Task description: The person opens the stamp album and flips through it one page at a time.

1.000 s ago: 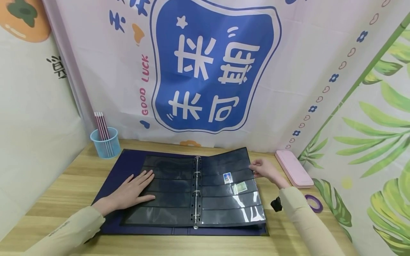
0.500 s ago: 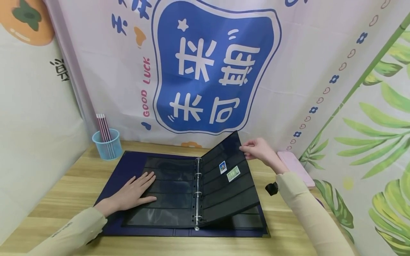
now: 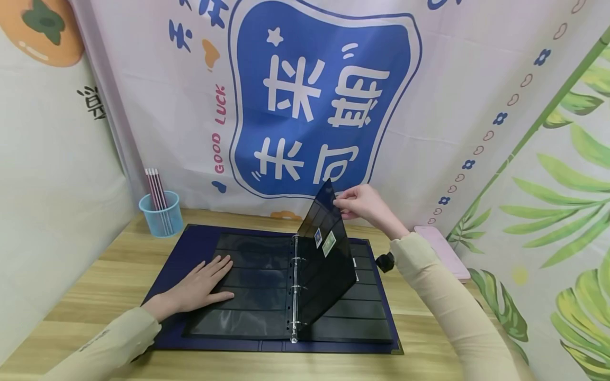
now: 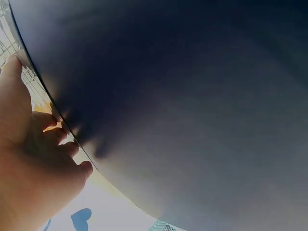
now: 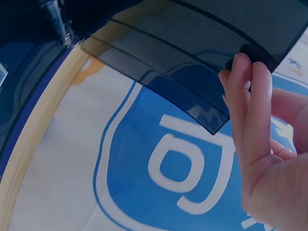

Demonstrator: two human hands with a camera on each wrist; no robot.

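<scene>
A navy ring binder (image 3: 173, 259) lies spread on the table, with black pocket pages on metal rings (image 3: 295, 288). My left hand (image 3: 202, 286) rests flat, fingers straight, on the left page (image 3: 252, 296). Between thumb and fingers, my right hand (image 3: 364, 206) pinches the outer edge of a page (image 3: 326, 286), which stands raised and tilted above the right side. Two stamps, one blue (image 3: 318, 238) and one green (image 3: 329, 244), sit in its pockets. Underneath shows another black page (image 3: 367, 317); pale edges peek out there, mostly hidden. The right wrist view shows the lifted page (image 5: 192, 53) as see-through.
A blue cup (image 3: 162, 217) of striped pencils (image 3: 156, 188) stands at the back left. At the right lies a pink case (image 3: 440, 251), partly behind the right sleeve. A printed cloth (image 3: 310, 106) hangs directly behind the wooden table (image 3: 95, 296).
My right hand has raised the stamp page from nearly flat and swung it up and leftward, uncovering the page beneath. The left hand has stayed in place on the left page.
</scene>
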